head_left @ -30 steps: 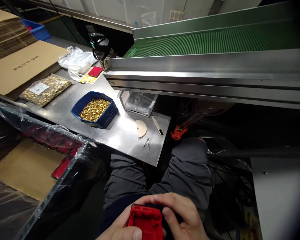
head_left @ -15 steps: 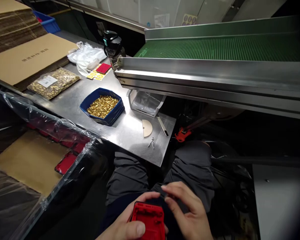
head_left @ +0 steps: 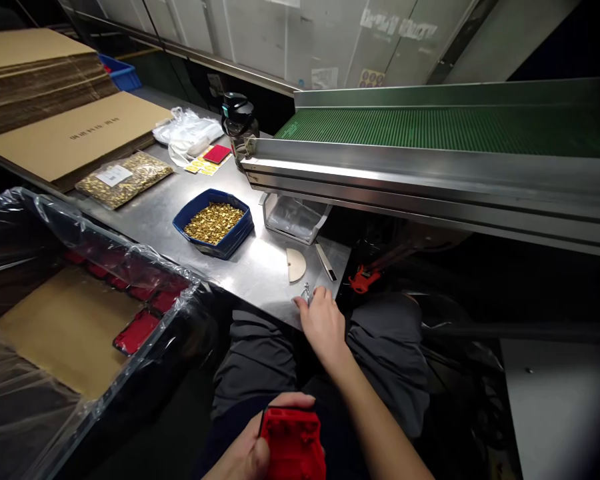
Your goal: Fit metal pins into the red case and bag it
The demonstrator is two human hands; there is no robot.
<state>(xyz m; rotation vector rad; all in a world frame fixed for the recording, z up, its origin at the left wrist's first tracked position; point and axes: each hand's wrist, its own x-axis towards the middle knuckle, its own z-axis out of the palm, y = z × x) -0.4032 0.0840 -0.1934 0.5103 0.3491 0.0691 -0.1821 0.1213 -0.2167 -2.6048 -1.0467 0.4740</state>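
Note:
My left hand grips a red plastic housing in my lap at the bottom of the view, thumb pressed on its side. My right hand is stretched out to the near edge of the steel table, fingers curled over small metal tweezers lying there. Just beyond the tweezers lie a pale half-round piece and a slim white stick. A blue tray of small brass parts sits further left on the table.
A green conveyor with a steel frame overhangs the table at the right. A clear plastic bin sits under it. A bag of brass parts, flat cardboard and a plastic-lined box with red housings lie left.
My right hand left the red housing and reached forward to the tweezers at the table edge. The left hand still holds the housing. The view tilted up slightly.

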